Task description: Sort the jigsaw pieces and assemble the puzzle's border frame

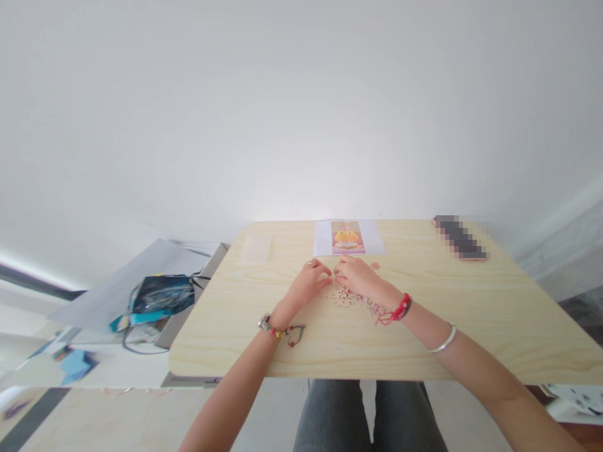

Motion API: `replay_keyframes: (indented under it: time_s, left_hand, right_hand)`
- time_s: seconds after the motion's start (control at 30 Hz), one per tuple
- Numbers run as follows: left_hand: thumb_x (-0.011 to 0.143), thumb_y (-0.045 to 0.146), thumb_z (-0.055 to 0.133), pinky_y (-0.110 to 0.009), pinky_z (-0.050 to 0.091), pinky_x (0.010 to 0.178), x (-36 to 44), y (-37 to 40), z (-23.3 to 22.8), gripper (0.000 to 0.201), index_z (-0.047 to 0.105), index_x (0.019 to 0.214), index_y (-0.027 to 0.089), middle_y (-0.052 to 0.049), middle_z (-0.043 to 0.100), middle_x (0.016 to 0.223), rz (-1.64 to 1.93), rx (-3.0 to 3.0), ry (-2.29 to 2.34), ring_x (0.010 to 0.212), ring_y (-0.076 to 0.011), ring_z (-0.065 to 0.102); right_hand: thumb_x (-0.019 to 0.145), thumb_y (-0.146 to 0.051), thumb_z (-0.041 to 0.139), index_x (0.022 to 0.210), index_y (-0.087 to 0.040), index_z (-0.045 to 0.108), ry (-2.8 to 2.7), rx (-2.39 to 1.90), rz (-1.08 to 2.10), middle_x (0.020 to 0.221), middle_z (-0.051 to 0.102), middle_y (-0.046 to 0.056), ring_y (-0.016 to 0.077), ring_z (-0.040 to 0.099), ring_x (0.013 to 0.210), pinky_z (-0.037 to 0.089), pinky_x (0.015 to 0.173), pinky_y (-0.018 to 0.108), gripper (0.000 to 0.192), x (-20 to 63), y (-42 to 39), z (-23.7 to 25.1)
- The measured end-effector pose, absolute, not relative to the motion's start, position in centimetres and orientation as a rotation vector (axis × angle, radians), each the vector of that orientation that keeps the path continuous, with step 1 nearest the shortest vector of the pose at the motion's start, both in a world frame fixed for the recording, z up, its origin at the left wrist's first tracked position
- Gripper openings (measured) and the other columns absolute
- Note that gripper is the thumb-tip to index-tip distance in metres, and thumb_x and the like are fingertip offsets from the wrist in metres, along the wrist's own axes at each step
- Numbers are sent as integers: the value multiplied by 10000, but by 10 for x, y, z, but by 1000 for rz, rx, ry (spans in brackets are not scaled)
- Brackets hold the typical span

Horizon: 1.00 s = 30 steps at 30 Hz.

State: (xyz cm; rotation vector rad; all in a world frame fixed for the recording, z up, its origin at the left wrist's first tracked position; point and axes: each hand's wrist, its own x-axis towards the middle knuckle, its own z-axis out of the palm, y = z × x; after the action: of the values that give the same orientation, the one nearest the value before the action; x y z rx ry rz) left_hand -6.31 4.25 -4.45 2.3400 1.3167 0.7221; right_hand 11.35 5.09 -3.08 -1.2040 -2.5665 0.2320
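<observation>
Working small puzzle pieces [346, 296] together on the desk [471, 314], just below the picture card [348, 238]. Left hand [307, 281] and right hand [357, 276] meeting fingertip to fingertip, seemingly pinching a piece. Next, probably: aligning and pressing carefully.

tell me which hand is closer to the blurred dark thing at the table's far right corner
Right. The right hand is mid-table on the same side as the dark thing; the left hand sits further left, beyond the right hand.
</observation>
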Motion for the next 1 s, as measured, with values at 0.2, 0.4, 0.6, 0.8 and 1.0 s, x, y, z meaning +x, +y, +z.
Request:
replay_keyframes:
  time_s: [0.2, 0.4, 0.6, 0.8, 1.0]
  left_hand:
    - [776, 288, 568, -300, 449, 766, -69, 37, -28, 143, 626, 809, 162, -35, 611, 856, 733, 1943, 1259, 826, -162, 557]
    - [784, 445, 544, -227, 407, 630, -71, 27, -13, 290, 629, 832, 171, -21, 632, 860, 554, 1518, 1067, 785, -129, 536]
    - [778, 457, 554, -213, 392, 593, -60, 22, -11, 300, 599, 756, 161, -30, 602, 808, 547, 1307, 917, 734, -112, 533]
    - [762, 316, 626, -280, 449, 742, -34, 18, -3, 189, 607, 908, 198, -27, 572, 869, 921, 1970, 1142, 827, -149, 539]
    - [813, 227, 569, -322, 458, 837, 0, 25, -6, 89, 636, 867, 204, -51, 535, 944, 928, 2461, 1086, 898, -168, 539]
  right_hand:
    - [809, -133, 547, 905, -173, 635, -2393, -997, 144, 880, 586, 65, 180, 552, 827, 450, 747, 327, 136, 120, 40, -25]
    - [856, -118, 468, 848, -191, 648, -2349, -870, -82, 836, 597, 63, 187, 527, 826, 423, 770, 330, 195, 132, 26, -15]
    - [889, -195, 453, 785, -191, 652, -2343, -816, -151, 759, 584, 50, 164, 499, 733, 403, 709, 307, 225, 146, 16, -11]
    - [889, -263, 461, 812, -192, 659, -2207, -945, -31, 785, 591, 64, 168, 529, 754, 436, 710, 305, 224, 168, 7, -14]
    - [885, -273, 453, 861, -210, 668, -2140, -1051, 50, 813, 611, 63, 171, 562, 779, 462, 734, 308, 225, 201, 10, -21]
